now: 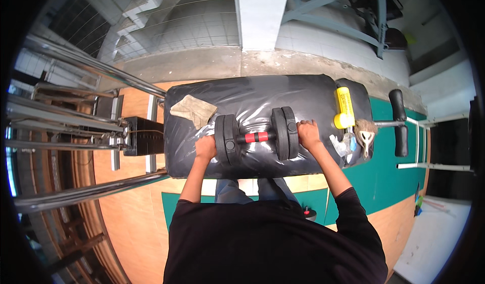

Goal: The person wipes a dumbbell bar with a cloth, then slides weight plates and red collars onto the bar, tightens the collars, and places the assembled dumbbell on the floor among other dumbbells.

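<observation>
A black dumbbell (256, 137) with a red and black handle lies across a black padded bench (247, 94) in front of me. My left hand (205, 147) is closed against its left end, beside the stacked plates. At the opposite end my right hand (308, 134) has its fingers curled next to the outer plate. What lies inside each hand's grip is hidden. A folded beige cloth (194, 110) rests on the bench beyond my left hand. To the right of my right hand are a yellow bottle (344, 107), a crumpled clear plastic wrapper (344, 145) and a white-handled brush (366, 137).
Chrome rails (96, 188) and a black weight stack (144, 135) stand to the left. Black foam rollers (399, 122) stick out beyond the bench's right end. A concrete ledge (202, 65) and white pillar (260, 16) are behind it. Green matting (389, 183) covers part of the floor.
</observation>
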Demonstrator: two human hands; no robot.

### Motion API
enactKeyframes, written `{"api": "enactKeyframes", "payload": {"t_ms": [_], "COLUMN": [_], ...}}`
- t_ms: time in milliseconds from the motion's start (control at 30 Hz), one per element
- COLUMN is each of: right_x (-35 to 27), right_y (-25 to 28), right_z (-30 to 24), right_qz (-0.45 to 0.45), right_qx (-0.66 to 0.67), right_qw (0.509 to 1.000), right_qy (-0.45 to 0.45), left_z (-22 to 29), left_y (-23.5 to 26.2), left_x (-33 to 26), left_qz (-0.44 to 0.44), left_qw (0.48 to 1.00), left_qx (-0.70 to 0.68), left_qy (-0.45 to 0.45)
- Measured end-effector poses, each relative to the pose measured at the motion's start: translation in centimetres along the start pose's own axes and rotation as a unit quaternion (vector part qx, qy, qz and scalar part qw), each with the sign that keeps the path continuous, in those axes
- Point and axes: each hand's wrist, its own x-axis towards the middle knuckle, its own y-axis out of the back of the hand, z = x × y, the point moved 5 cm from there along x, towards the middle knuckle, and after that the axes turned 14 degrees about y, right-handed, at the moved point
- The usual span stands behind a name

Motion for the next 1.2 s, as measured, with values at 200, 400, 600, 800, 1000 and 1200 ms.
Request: {"api": "enactKeyframes", "payload": {"t_ms": [200,400,600,800,1000,1200], "right_x": [1.5,3.0,3.3,-5.7,-23.6,-36.1], "right_y": [-0.2,1.8,1.2,-6.7,-14.7,-19.5], "right_z": [1.0,-0.3,-9.4,-25.1,-35.1,-38.1], "right_qz": [-0.064,-0.089,-0.161,-0.291,-0.328,-0.32], "right_qx": [0.16,0.048,-0.117,-0.259,-0.36,-0.439], "right_qw": [0.983,0.977,0.873,0.63,0.378,0.167], "right_qy": [0.068,0.189,0.445,0.672,0.788,0.823], "left_z": [0.0,-0.2,4.3,14.8,31.6,44.6], "left_y": [0.0,-4.7,-16.6,-28.1,-34.1,-34.4], "left_x": [-1.7,-11.5,-29.2,-49.7,-64.6,-66.5], "left_qz": [0.001,-0.065,-0.118,-0.075,-0.075,-0.056], "left_qw": [0.996,0.976,0.884,0.707,0.486,0.285], "left_qx": [0.046,-0.07,-0.294,-0.407,-0.477,-0.544], "left_qy": [0.081,0.196,0.342,0.573,0.729,0.787]}}
